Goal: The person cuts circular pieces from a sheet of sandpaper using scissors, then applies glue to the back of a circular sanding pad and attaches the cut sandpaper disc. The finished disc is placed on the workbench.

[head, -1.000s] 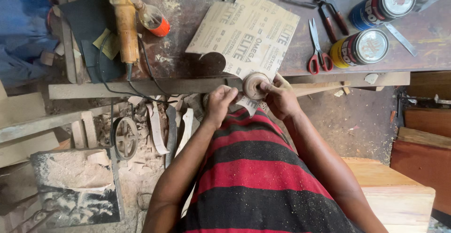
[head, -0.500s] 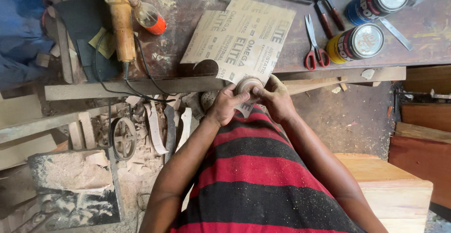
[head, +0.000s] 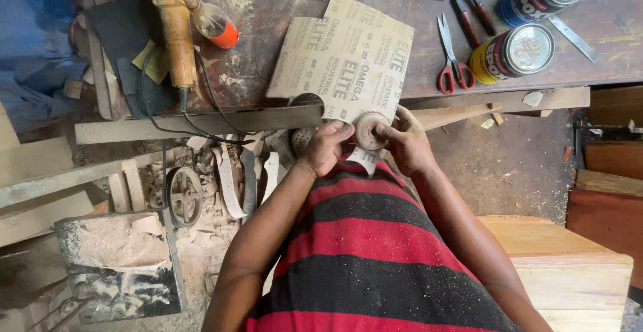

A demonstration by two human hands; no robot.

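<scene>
A small round wooden disc (head: 369, 130) is held between both hands at the workbench's near edge. My left hand (head: 326, 146) grips its left side, with a scrap of sandpaper under the fingers. My right hand (head: 404, 139) pinches its right side. A large sheet of tan sandpaper (head: 345, 59) lies on the bench just beyond the disc. My torso in a red and black striped shirt fills the lower middle.
A yellow angle grinder (head: 175, 24) and an orange-capped bottle (head: 213, 23) lie far left on the bench. Red-handled scissors (head: 452, 59), pliers (head: 469, 4) and two tins (head: 516, 51) sit to the right. Wooden offcuts and sawdust cover the floor left; a wooden box (head: 569, 272) stands lower right.
Both hands with the disc dipped toward my body and then came back up to the bench edge. The disc has turned slightly between the fingers.
</scene>
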